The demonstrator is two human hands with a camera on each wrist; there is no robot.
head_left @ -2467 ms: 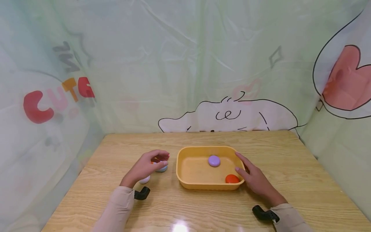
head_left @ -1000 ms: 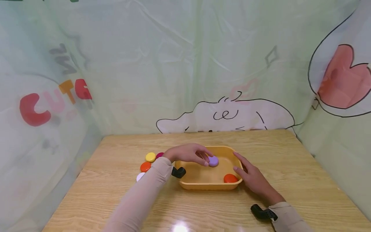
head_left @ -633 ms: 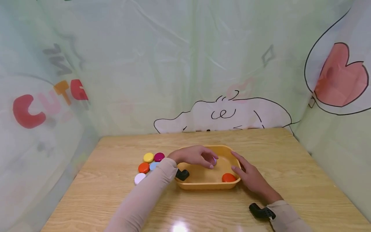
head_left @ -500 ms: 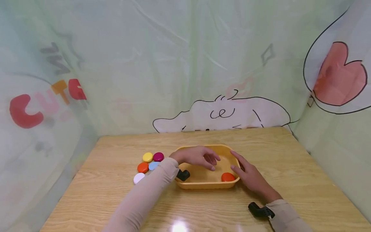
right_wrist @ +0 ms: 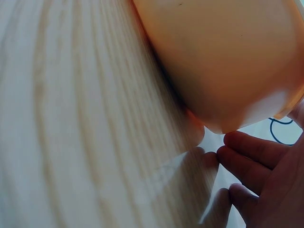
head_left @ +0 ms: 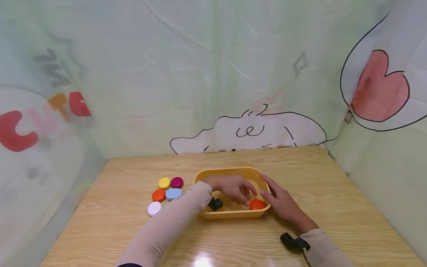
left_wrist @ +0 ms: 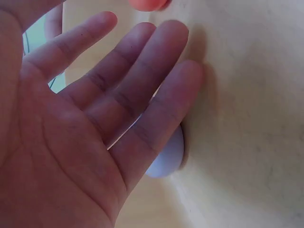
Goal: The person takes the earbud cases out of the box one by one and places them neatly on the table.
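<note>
A yellow-orange tray (head_left: 230,214) sits on the wooden table. My left hand (head_left: 231,187) is inside it, fingers loosely extended beside a red rounded disc (head_left: 257,204) in the tray's front right corner. In the left wrist view, a pale purple disc (left_wrist: 167,156) lies behind the left fingers. From the head view the hand hides it. No grasp on it shows. On the tray's right side rests my right hand (head_left: 285,204), its thumb at the rim. In the right wrist view its fairly straight fingers (right_wrist: 249,164) lie close against the tray's outer wall.
Left of the tray is a cluster of smooth pieces: yellow (head_left: 164,183), dark magenta (head_left: 176,182), orange-red (head_left: 158,195), light blue (head_left: 173,194) and white (head_left: 155,208). The left forearm passes close to them. Printed curtains (head_left: 150,74) surround the table on three sides.
My left hand has left the cluster of pieces and reached into the tray, covering the purple disc, then shifted toward the red one. The right hand stays at the tray. The head view turned slightly right.
</note>
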